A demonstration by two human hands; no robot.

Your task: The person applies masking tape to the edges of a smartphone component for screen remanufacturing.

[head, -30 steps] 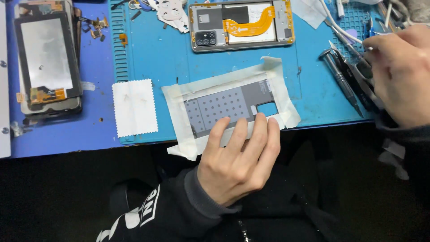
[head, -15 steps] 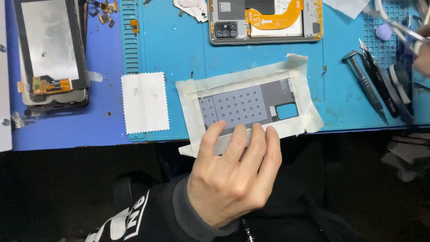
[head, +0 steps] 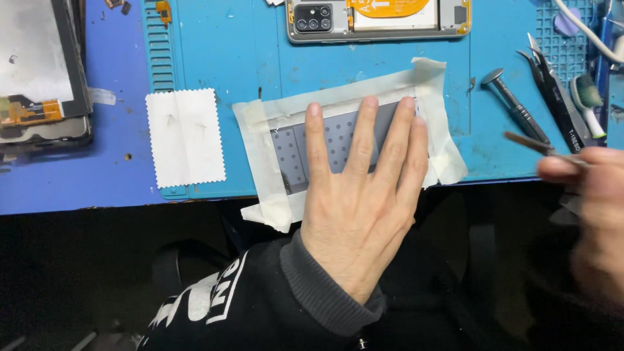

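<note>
Left hand lies flat, fingers spread, pinning the taped grey panel, long axis 8-to-2 o'clock, while right hand at 3 o'clock pinches a thin tool.

A blue mat covers the bench. Its front edge meets deep shadow below. Light falls evenly from above.

Left hand flat, right hand pinched
</note>
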